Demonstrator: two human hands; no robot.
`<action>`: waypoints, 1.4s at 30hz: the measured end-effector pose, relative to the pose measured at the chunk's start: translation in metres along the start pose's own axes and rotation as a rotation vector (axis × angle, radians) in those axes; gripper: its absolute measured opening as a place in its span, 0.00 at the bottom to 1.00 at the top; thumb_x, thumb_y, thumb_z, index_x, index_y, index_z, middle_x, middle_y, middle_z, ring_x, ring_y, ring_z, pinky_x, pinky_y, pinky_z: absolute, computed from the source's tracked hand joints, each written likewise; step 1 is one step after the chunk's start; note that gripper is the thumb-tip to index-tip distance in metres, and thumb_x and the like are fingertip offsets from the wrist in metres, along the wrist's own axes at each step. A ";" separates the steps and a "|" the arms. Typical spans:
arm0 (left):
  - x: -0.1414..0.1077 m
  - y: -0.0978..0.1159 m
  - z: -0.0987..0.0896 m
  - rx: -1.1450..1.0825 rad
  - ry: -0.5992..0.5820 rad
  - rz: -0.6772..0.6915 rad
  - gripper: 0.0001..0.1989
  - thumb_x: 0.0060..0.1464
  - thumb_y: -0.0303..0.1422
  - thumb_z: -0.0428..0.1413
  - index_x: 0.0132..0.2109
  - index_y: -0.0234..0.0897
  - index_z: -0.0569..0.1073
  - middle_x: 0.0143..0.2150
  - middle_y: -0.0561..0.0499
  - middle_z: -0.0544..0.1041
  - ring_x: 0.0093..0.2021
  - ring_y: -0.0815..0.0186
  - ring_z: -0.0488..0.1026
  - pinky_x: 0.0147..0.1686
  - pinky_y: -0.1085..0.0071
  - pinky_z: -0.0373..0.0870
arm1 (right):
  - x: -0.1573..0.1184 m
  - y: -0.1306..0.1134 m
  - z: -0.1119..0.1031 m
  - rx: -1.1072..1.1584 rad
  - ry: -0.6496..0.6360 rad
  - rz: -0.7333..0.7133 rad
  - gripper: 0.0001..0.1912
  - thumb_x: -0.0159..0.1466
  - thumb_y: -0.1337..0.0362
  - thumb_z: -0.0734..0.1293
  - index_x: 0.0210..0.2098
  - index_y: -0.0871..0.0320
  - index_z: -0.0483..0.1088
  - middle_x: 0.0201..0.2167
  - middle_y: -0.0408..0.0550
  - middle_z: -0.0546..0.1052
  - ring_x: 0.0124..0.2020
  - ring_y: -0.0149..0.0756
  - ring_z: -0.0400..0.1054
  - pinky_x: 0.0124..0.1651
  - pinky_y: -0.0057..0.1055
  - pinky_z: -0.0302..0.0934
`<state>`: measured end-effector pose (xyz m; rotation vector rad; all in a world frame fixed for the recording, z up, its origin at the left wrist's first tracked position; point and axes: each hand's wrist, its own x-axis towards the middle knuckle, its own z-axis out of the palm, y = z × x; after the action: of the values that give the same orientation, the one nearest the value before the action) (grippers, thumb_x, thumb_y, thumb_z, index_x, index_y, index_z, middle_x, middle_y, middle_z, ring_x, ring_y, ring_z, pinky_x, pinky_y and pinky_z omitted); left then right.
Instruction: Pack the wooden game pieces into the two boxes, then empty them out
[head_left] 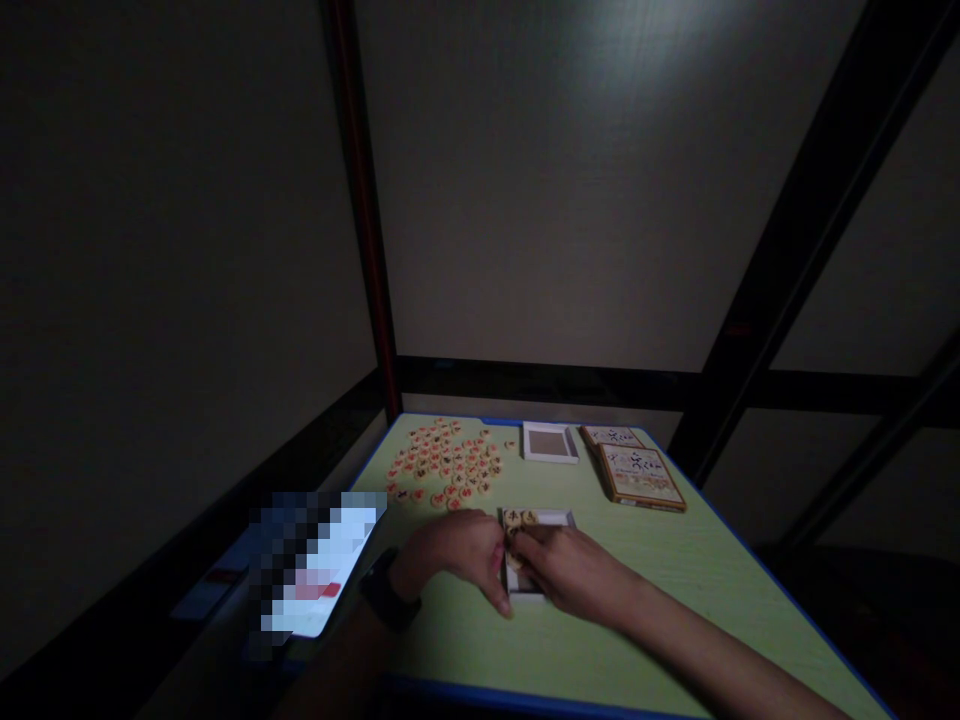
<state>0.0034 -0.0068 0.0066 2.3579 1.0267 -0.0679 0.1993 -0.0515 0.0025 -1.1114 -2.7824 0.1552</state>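
A shallow white box (pixel 556 518) stands on the table in front of me, with several round xiangqi pieces (pixel 513 518) lying in its left part. My left hand (pixel 469 548) grips the left side of this box, its fingers curled and the thumb pointing toward the near left corner. My right hand (pixel 562 562) reaches into the box from the right, fingertips pinched together over a xiangqi piece (pixel 515 535) that they partly hide. Beyond my left hand spreads a loose group of xiangqi pieces (pixel 444 460) with red and dark characters.
A second shallow white tray (pixel 551 446) lies farther back on the green table (pixel 645 640). Two printed boxes (pixel 641 475) overlap at the right. A lit, partly blurred screen (pixel 330 575) leans near the left edge. Walls rise behind and to the left.
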 end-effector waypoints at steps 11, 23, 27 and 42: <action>0.001 -0.001 0.001 -0.007 0.016 0.065 0.19 0.32 0.46 0.71 0.21 0.37 0.74 0.17 0.61 0.68 0.20 0.74 0.61 0.23 0.75 0.54 | 0.003 0.006 0.011 0.201 0.066 0.174 0.09 0.55 0.77 0.64 0.33 0.58 0.69 0.33 0.48 0.77 0.35 0.36 0.70 0.36 0.27 0.56; -0.002 0.000 0.000 -0.044 -0.005 -0.006 0.20 0.31 0.47 0.70 0.21 0.37 0.74 0.18 0.61 0.70 0.18 0.75 0.60 0.21 0.75 0.52 | 0.000 0.009 -0.008 0.362 0.059 0.215 0.10 0.51 0.77 0.67 0.29 0.57 0.67 0.26 0.40 0.73 0.28 0.29 0.65 0.30 0.23 0.50; -0.002 0.000 0.000 -0.034 0.002 -0.019 0.21 0.30 0.49 0.70 0.21 0.37 0.74 0.18 0.60 0.70 0.18 0.75 0.60 0.21 0.74 0.52 | 0.000 0.011 -0.007 0.381 0.052 0.243 0.10 0.51 0.77 0.67 0.28 0.57 0.66 0.24 0.38 0.72 0.27 0.28 0.63 0.29 0.23 0.50; -0.005 -0.006 -0.006 -0.064 -0.033 -0.117 0.23 0.30 0.52 0.69 0.25 0.37 0.76 0.22 0.58 0.73 0.22 0.71 0.64 0.24 0.72 0.55 | 0.002 0.010 0.013 0.282 0.106 0.166 0.09 0.53 0.76 0.65 0.28 0.57 0.65 0.28 0.43 0.74 0.30 0.32 0.66 0.31 0.24 0.51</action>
<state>-0.0055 -0.0039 0.0100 2.2305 1.1340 -0.1153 0.2023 -0.0430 -0.0119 -1.2344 -2.4777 0.4752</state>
